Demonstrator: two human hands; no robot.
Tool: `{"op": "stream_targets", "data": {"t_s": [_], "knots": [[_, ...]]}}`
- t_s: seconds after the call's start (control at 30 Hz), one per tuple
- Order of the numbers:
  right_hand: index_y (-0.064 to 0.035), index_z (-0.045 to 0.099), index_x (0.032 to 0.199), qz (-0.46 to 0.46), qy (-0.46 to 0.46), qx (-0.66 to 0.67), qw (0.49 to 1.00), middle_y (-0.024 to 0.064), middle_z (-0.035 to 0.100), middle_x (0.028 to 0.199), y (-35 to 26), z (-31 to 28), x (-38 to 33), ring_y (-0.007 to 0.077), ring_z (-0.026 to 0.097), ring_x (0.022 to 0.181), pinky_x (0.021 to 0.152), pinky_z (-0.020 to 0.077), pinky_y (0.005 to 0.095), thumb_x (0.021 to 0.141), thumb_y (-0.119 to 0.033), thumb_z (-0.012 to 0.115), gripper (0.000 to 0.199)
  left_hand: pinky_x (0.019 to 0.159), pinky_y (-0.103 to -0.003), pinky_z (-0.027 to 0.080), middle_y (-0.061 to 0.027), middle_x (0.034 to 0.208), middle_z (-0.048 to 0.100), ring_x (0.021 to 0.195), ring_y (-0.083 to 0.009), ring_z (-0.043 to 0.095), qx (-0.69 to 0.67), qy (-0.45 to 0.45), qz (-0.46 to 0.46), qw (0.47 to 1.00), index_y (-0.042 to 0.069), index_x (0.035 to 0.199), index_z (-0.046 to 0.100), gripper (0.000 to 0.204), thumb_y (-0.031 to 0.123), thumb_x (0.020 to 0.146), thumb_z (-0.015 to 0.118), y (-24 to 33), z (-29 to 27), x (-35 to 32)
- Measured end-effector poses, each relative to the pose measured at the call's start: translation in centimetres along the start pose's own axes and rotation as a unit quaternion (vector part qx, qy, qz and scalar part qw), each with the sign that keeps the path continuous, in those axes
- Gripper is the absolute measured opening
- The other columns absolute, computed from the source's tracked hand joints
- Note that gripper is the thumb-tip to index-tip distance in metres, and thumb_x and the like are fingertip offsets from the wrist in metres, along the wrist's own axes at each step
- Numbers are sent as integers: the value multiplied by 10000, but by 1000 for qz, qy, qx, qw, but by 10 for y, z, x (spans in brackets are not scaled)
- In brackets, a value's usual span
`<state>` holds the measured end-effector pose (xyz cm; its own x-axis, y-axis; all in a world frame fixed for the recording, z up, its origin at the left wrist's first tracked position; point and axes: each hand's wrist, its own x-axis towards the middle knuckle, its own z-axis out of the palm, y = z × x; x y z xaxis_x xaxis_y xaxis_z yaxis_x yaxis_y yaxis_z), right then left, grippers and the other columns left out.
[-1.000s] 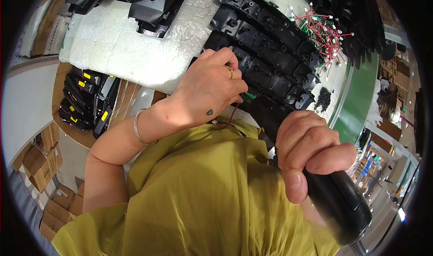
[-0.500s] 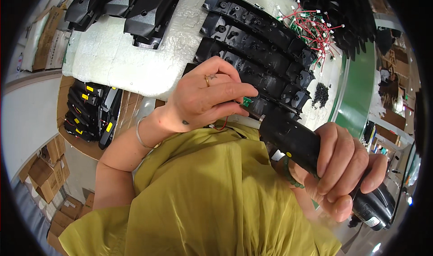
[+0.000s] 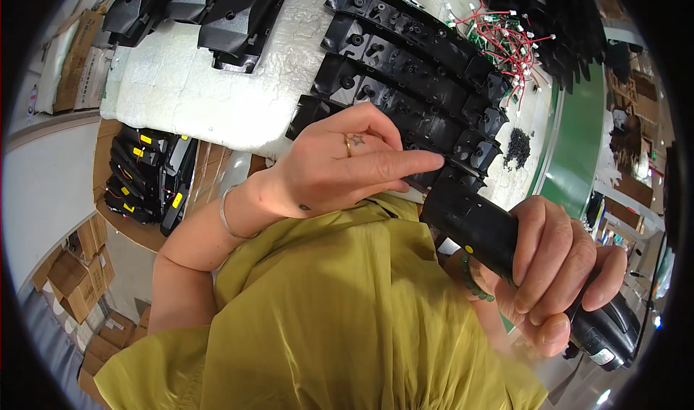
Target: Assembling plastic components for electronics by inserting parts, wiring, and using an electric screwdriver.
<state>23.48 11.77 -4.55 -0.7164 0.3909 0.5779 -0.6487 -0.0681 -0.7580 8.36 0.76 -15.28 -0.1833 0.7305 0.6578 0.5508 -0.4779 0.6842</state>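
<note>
I see the right hand [image 3: 555, 265] curled firmly round a black power driver [image 3: 466, 222], fingers closed over its barrel. Driver sits between the two hands; long axis slants from lower right to upper left, nose directed at the left hand [image 3: 354, 153], rear end projecting past the right fingers. Barrel: smooth, dark, roughly cylindrical, bearing a round yellow sticker [image 3: 469, 249]. Left hand part-closed, index finger extended near the nose; I cannot tell whether its fingertips grip anything. Just beyond it I log black housings [image 3: 390, 49], moulded strips with bosses and recesses, side by side, long axes running upper left to lower right; the nearest passes partly under that hand. Pale, crinkled sheet [image 3: 217, 92] beneath them. Beyond the right hand: a heap of small black bits [image 3: 517, 148] and, farther off, tangled red wires [image 3: 517, 56] with white connectors.
</note>
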Motion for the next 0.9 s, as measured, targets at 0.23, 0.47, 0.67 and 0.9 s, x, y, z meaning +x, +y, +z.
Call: {"op": "stream_targets", "data": {"t_s": [0.23,0.47,0.67,0.9], "knots": [[-162,430,869,33,-20,-70,997,-78,501,573,10,0,-8,43,458,455,530,344,189,739,-83,702,311,709,-296,494,-39,908,659,854,-210,573,6,-73,-57,996,104,1088,678,538,154,564,788,-2,-7,-3],[-143,397,930,96,-8,-149,984,-38,474,613,18,3,-18,91,434,473,546,335,264,768,-88,630,289,920,-437,395,-28,1201,572,1165,-310,464,160,-137,-53,976,114,941,646,369,267,624,755,-17,-8,-15],[-143,380,870,73,-33,-163,983,-27,470,615,24,7,-17,117,425,467,511,353,291,755,-89,671,318,930,-435,368,-15,1184,575,1182,-290,457,147,-151,-78,974,109,887,659,236,199,682,732,-16,-6,-16],[-120,409,831,123,-143,-159,969,-12,542,652,25,10,-2,151,524,515,519,395,285,738,-110,766,369,929,-435,361,-15,1188,575,1185,-288,458,136,-149,-85,976,110,889,663,208,127,686,707,-15,-7,-16]]}}
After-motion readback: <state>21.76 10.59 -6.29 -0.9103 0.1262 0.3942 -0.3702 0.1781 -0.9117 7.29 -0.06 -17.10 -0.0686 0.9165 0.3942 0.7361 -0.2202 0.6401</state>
